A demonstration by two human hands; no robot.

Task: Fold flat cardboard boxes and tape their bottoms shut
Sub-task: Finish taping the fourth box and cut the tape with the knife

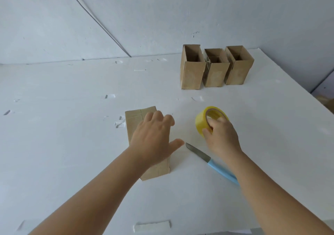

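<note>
While the left hand [152, 139] lies spread, fingers straight, on top of a flat cardboard box [134, 122] lying on the white table [72, 144], the right hand [221, 137] grips a roll of yellow tape [202, 121], fingers curled into its core and thumb on the outer face. A knife with a light blue handle [209, 159] lies just beside the flat box, partly under the right forearm. Three folded boxes [215, 72] stand upright, open tops up, side by side at the table's far right.

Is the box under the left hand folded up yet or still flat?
Still flat: the cardboard box lies flush on the table under the left hand.
</note>
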